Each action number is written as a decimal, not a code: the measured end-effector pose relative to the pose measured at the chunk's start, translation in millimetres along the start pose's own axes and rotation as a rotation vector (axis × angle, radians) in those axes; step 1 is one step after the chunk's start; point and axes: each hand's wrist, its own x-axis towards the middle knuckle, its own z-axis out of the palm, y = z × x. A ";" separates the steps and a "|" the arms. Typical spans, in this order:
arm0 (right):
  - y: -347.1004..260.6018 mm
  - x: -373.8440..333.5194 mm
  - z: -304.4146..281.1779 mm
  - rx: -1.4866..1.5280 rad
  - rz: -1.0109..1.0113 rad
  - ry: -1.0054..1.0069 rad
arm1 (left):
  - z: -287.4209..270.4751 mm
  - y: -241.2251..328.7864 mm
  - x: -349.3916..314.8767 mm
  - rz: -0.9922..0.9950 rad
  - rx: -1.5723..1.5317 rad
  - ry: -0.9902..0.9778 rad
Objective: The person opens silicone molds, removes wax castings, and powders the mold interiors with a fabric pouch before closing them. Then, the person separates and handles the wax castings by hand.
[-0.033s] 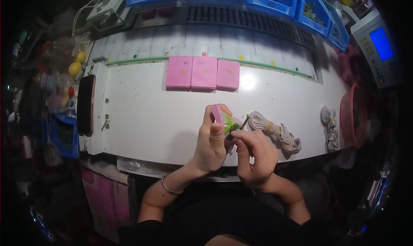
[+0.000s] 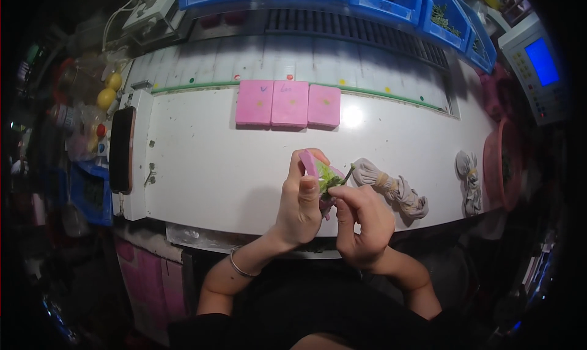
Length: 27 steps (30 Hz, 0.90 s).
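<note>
The person's left hand curls around a thin-edged pink piece with a bright-green leafy sprig against it, both above the glossy white tabletop. The right hand brings thumb and forefinger together at the leaves, apparently pinching them; the exact contact is hidden. The step in hand looks like fingering the leaves; the next move calls for a steady left grip and a light right pinch.

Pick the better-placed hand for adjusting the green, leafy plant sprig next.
Right, probably: the right hand has fingers at the sprig, while the left hand grips the flat pink piece, material unclear.
</note>
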 end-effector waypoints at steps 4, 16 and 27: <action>3.9 -4.6 1.9 0.056 0.050 0.029 | 3.7 2.5 -0.3 0.001 0.014 -0.011; 9.2 8.6 -16.2 0.407 0.398 0.113 | 1.9 5.1 5.7 -0.139 -0.042 -0.034; 45.7 11.9 -28.4 0.823 0.793 -0.116 | -9.6 -13.1 9.0 -0.376 -0.189 0.020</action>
